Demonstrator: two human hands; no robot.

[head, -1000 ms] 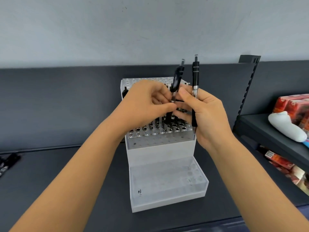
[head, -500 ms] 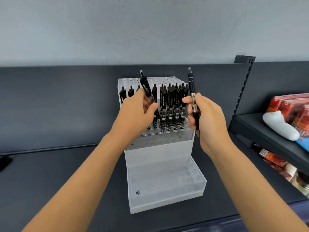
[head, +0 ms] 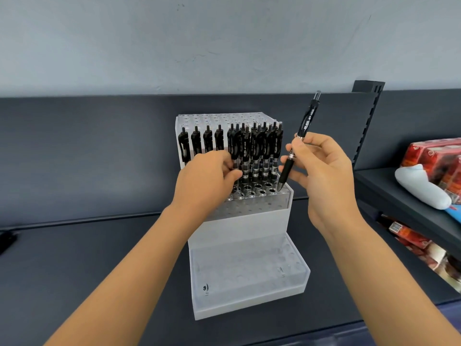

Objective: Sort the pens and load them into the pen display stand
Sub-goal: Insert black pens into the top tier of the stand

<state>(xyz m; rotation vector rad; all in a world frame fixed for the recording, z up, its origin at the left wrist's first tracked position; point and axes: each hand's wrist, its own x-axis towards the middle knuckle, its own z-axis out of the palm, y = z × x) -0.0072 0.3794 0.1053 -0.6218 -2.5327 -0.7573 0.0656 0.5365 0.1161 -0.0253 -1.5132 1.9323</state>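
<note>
— The left hand has come down. The second pen, which it held up a moment ago, now stands among the racked pens, with the fingers curled round its barrel.
— And the right hand?
— It has tipped its black pen over. Thumb and fingers pinch the middle, and the tip rests at the near right corner of the pen display stand, on its upper tier.
— So two more are going in?
— I'd say so. The near-row holes beside it are open.
</note>
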